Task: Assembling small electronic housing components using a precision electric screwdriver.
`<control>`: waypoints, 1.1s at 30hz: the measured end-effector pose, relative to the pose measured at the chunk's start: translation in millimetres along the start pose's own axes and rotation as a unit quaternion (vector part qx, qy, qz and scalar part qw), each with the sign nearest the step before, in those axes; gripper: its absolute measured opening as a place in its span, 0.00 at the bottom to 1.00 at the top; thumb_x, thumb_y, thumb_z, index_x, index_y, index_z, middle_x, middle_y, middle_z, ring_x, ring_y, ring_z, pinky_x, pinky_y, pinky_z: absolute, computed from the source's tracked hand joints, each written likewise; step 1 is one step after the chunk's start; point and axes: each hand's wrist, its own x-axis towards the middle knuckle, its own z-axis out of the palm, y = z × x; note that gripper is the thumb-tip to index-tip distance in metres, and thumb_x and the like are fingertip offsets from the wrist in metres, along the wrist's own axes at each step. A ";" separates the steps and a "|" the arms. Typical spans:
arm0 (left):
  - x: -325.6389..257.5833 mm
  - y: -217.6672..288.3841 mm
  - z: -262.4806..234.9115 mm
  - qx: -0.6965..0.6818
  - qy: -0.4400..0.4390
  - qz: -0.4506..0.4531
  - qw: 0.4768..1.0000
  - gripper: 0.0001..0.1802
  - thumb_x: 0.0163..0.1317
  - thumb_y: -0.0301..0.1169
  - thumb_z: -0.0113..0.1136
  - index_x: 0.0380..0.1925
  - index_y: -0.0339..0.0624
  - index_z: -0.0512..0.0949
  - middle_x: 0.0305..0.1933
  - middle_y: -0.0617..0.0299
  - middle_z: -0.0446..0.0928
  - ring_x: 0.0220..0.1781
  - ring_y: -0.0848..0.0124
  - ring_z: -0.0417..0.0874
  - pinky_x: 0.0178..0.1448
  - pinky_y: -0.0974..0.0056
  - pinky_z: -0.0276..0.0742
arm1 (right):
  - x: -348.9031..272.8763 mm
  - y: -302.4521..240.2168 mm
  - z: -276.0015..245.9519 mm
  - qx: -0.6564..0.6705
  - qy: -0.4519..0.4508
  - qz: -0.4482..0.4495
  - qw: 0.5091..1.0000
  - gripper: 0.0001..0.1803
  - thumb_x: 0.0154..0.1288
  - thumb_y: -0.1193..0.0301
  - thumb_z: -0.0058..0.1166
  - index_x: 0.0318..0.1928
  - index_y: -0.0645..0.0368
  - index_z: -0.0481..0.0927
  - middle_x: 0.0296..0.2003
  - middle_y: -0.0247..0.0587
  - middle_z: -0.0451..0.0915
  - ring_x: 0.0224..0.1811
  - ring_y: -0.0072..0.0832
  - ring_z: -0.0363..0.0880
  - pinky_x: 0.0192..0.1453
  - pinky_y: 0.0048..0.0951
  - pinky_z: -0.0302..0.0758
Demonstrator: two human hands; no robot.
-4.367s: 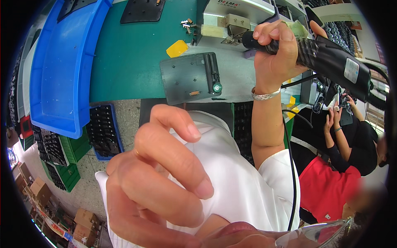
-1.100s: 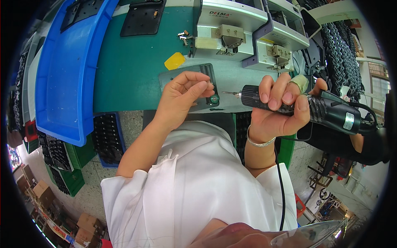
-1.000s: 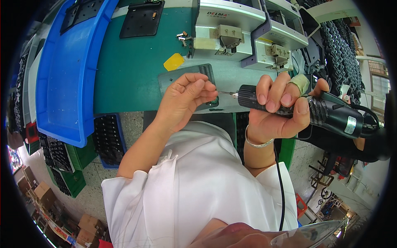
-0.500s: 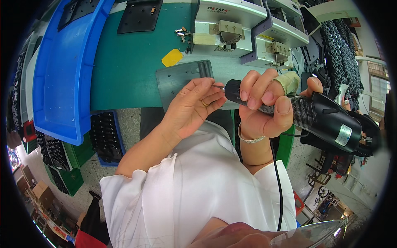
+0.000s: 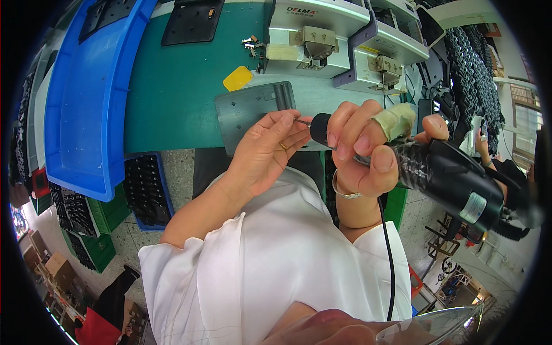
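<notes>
My right hand (image 5: 365,167) wraps round a black electric screwdriver (image 5: 460,178), which lies nearly level with its rear end off to the right. Tape covers one finger of that hand. From the nose of the tool a thin metal bit (image 5: 303,122) points left to my left hand (image 5: 264,146). The left thumb and forefinger are pinched together at the bit's tip; whatever sits between them is too small to make out. Just beyond the left hand, a dark grey plastic panel (image 5: 238,106) rests at the bench's near edge.
A long blue tray (image 5: 80,115) stands at the left of the green bench (image 5: 167,103). A yellow piece (image 5: 237,79), small metal parts (image 5: 252,46) and another black panel (image 5: 191,22) lie farther back. Two silver machines (image 5: 313,40) occupy the back right. A black cord (image 5: 386,253) hangs beside my right arm.
My right hand and the screwdriver have shifted slightly left, and the tool's rear end has dipped. My left hand keeps its pinch. At the lower left a person in red and black has moved.
</notes>
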 end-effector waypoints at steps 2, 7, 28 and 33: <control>-0.7 1.2 2.9 0.010 0.002 -0.005 1.000 0.15 0.70 0.37 0.53 0.50 0.39 0.72 0.49 0.54 0.80 0.51 0.68 0.80 0.65 0.60 0.72 | -2.1 1.1 -1.3 -0.005 0.006 -0.010 1.000 0.18 0.58 0.62 0.64 0.38 0.53 0.68 0.20 0.38 0.72 0.22 0.32 0.74 0.31 0.34 0.73; -12.5 13.4 11.1 0.012 -0.003 -0.042 0.999 0.23 0.74 0.43 0.45 0.58 0.38 0.67 0.44 0.55 0.81 0.48 0.65 0.82 0.61 0.60 0.74 | -0.3 -2.6 -7.7 0.040 0.015 -0.051 0.998 0.23 0.60 0.67 0.61 0.51 0.46 0.63 0.20 0.37 0.71 0.22 0.31 0.73 0.30 0.36 0.72; 21.7 37.5 -9.2 0.808 -0.116 0.379 0.436 0.10 0.50 0.37 0.69 0.31 0.50 0.81 0.32 0.69 0.77 0.38 0.69 0.76 0.51 0.61 0.63 | -7.1 5.2 -27.8 0.061 0.124 -0.090 0.986 0.33 0.63 0.74 0.42 0.66 0.42 0.47 0.24 0.36 0.69 0.21 0.26 0.66 0.27 0.36 0.70; 23.5 42.0 1.1 0.801 -0.116 0.257 0.528 0.08 0.55 0.34 0.66 0.35 0.47 0.80 0.29 0.66 0.77 0.36 0.67 0.76 0.47 0.63 0.64 | -8.9 3.3 -29.4 0.063 0.132 -0.091 0.985 0.33 0.63 0.74 0.40 0.67 0.42 0.47 0.25 0.35 0.69 0.22 0.25 0.66 0.27 0.36 0.69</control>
